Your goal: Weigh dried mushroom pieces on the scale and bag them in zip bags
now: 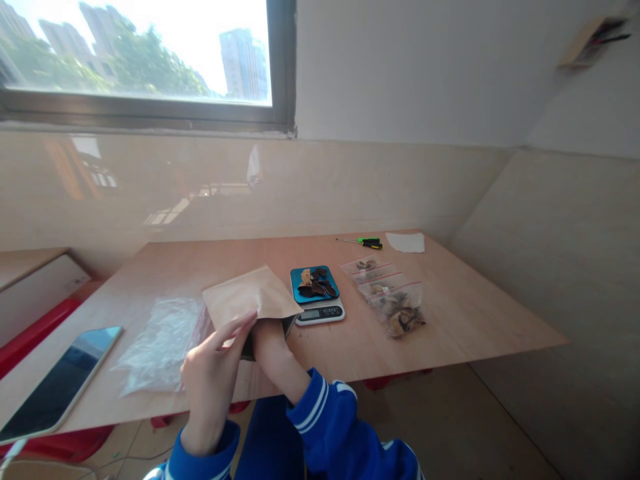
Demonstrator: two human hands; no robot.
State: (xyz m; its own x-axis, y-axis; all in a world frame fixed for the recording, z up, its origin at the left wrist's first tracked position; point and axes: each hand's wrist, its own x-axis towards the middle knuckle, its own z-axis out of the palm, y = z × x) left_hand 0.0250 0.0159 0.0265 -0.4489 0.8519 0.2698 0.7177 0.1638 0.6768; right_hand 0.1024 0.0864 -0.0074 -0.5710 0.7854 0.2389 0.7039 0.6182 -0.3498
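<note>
Two hands work at one kraft paper pouch (253, 297), which sits just left of a digital kitchen scale (320, 313) on a light wooden board (450, 327). The pouch overlaps the scale's near-left corner, tilted, its flap side up. The left hand (213, 377) comes in from a blue striped sleeve (203, 447), its fingers (235, 333) stretched straight and touching the pouch's lower edge. They look open, with no clear hold. The right hand (265, 330) is buried to the wrist under or inside the pouch, so its grip cannot be told; a dark object (246, 348) shows beneath the pouch's edge, but it is too hidden to name.

On the scale lies a blue tray (331, 288) heaped with dark dried pieces (315, 283) and a few paler ones. To the right of the scale are three small zip bags (383, 293), the nearest bulging with brown chunks (400, 319). Beyond the scale lie a green-handled screwdriver (363, 243) and a white paper sheet (406, 242). Left of the scale sits a crumpled clear plastic bag (163, 343) — farther left, a tablet (57, 383) rests at the board's edge.
</note>
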